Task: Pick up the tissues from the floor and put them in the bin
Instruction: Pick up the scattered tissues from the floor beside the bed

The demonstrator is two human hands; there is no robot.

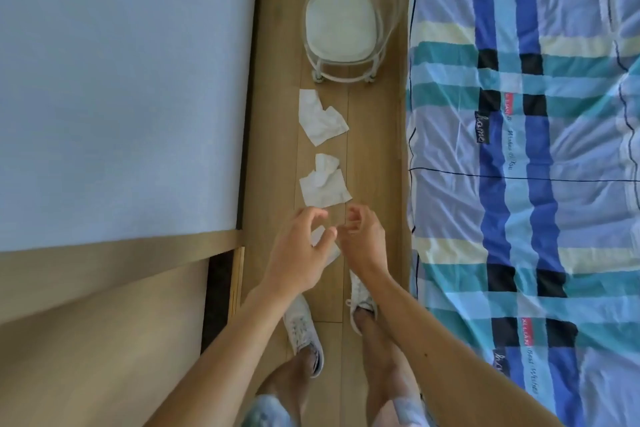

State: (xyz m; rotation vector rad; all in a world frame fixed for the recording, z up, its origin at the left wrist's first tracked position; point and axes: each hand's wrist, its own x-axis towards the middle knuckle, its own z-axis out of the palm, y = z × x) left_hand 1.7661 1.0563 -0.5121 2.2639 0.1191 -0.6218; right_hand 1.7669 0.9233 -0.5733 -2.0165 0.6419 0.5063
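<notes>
Crumpled white paper tissues (323,184) lie on the wooden floor (374,156) just beyond both hands' loosely curled, empty fingers (320,215); another tissue (320,239) lies beneath the left hand (298,253), near the right hand (363,239).

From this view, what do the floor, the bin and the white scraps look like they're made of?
Floor: wood or wood-look laminate, matte; plank seams and grain show.
Bin: looks like a clear plastic liner over a white frame on small casters; the floor shows through the film. Frame material unclear.
Tissues: thin soft paper, matte white; creased and crumpled, corners curling. One partly hidden below the left hand.
</notes>
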